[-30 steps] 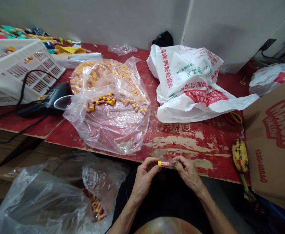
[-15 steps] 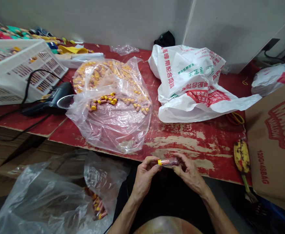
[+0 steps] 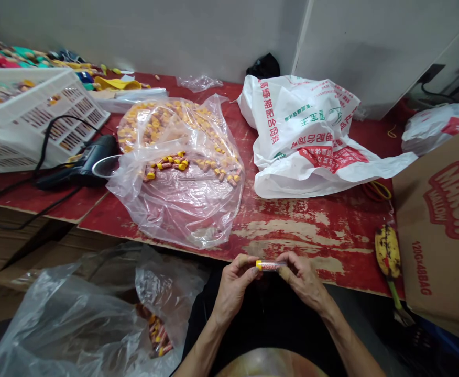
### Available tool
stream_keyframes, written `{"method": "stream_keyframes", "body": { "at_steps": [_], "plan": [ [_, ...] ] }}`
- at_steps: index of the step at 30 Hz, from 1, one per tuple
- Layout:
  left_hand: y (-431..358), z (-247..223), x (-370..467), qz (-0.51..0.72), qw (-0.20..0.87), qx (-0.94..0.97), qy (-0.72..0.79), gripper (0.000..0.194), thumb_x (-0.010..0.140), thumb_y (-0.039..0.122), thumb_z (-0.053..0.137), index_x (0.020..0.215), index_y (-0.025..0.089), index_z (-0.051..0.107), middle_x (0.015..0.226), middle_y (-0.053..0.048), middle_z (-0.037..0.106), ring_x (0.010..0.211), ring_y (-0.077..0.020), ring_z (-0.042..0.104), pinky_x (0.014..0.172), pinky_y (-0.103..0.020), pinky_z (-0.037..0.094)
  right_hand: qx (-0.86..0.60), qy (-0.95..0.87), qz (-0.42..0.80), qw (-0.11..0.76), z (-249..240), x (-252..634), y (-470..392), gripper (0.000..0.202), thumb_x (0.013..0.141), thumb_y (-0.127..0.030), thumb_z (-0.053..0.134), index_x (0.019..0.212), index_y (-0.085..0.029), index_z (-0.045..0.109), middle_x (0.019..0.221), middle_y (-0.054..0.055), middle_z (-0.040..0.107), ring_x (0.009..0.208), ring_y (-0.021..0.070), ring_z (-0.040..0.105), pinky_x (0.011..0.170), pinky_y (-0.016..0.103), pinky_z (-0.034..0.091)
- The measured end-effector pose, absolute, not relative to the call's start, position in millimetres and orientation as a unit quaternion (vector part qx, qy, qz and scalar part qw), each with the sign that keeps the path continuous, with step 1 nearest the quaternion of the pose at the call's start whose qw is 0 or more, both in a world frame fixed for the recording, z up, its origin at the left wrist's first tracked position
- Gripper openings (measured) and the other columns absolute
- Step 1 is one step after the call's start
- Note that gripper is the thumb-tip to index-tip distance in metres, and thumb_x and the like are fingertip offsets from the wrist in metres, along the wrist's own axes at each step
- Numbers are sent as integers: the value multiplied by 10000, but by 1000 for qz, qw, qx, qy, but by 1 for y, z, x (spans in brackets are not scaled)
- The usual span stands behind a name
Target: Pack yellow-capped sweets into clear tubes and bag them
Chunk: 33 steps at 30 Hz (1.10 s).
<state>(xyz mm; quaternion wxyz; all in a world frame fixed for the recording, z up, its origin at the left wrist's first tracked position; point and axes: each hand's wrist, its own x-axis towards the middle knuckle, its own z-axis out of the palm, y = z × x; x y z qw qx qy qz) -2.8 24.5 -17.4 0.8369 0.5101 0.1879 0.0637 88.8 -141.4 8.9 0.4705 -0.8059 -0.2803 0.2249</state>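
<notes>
Just off the near edge of the worn red-painted wooden worktop point(image 3: 292, 230), seen from the head camera, the left hand point(image 3: 235, 285) and the right hand point(image 3: 304, 280) pinch between fingertips a small clear plastic tube with a yellow cap point(image 3: 269, 265), held level, the left fingers at the capped end and the right at the other. By my reckoning the work is well under way but far from over: a clear plastic bag spread open on the worktop point(image 3: 178, 167) holds a great many like tubes, while a crumpled clear bag low at the left point(image 3: 80, 319) holds only a handful. Around them lie a white printed carrier bag point(image 3: 304, 136), a white slatted plastic basket point(image 3: 33, 120), a black corded hand tool point(image 3: 80, 165), a spotted overripe banana point(image 3: 386, 251) and a brown cardboard carton with red lettering point(image 3: 441, 230). Nothing lies between the hands and either bag; the carton crowds the right side.
</notes>
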Motion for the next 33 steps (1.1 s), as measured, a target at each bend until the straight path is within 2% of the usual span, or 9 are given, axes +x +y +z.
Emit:
{"method": "stream_keyframes", "body": {
  "at_steps": [4,7,9,13,16,22,27,30,33],
  "plan": [
    [26,-16,-4,72,828,527,179,145,732,220,724,873,183,715,791,10,583,690,-112,578,680,-218,457,-813,-255,215,477,3,87,-139,388,899,-503,417,765,-175,575,561,-36,457,506,111,390,489,239,266],
    [26,-13,-4,79,824,529,186,152,730,233,722,871,179,715,787,9,582,677,-114,580,669,-221,459,-807,-253,210,490,3,85,-139,315,874,-470,490,960,-180,578,737,1,572,624,135,488,550,236,346],
    [25,-12,-4,71,824,527,197,149,739,249,714,866,173,709,739,11,589,647,-115,582,653,-223,459,-803,-260,214,491,6,85,-141,318,858,-454,524,1026,-186,557,808,14,590,672,143,509,580,236,372],
    [22,-12,-3,46,823,530,198,136,741,261,711,841,169,700,687,11,609,622,-119,586,635,-224,457,-809,-263,210,481,5,86,-142,339,869,-500,483,824,-176,573,595,-32,480,527,111,410,487,228,289],
    [21,-11,-4,52,816,543,192,119,748,257,704,836,176,704,715,12,604,638,-116,585,654,-224,457,-814,-243,193,491,1,86,-140,370,867,-518,480,775,-172,574,561,-40,451,497,101,384,462,227,257],
    [21,-7,-3,78,809,558,169,126,758,258,695,867,200,720,817,6,573,691,-118,578,680,-228,461,-762,-225,254,552,1,82,-139,327,830,-479,574,987,-192,591,780,3,590,641,119,507,546,215,379],
    [13,-4,2,57,815,549,175,161,762,288,692,887,187,704,746,2,590,671,-133,572,658,-243,463,-730,-163,314,585,6,82,-139,369,793,-531,581,906,-181,594,551,-54,479,451,83,397,418,195,300],
    [11,-3,3,56,805,555,203,285,802,337,645,1035,174,664,704,-6,623,661,-138,571,688,-258,459,-785,-166,255,540,13,92,-143,345,805,-516,553,852,-180,611,584,-23,546,482,108,463,442,214,331],
    [12,-7,2,73,790,567,221,313,836,366,599,1064,158,644,702,-14,623,669,-139,564,697,-261,452,-878,-205,159,401,19,107,-152,270,842,-439,516,823,-195,630,693,20,644,590,155,566,526,244,375]
  ]
}}
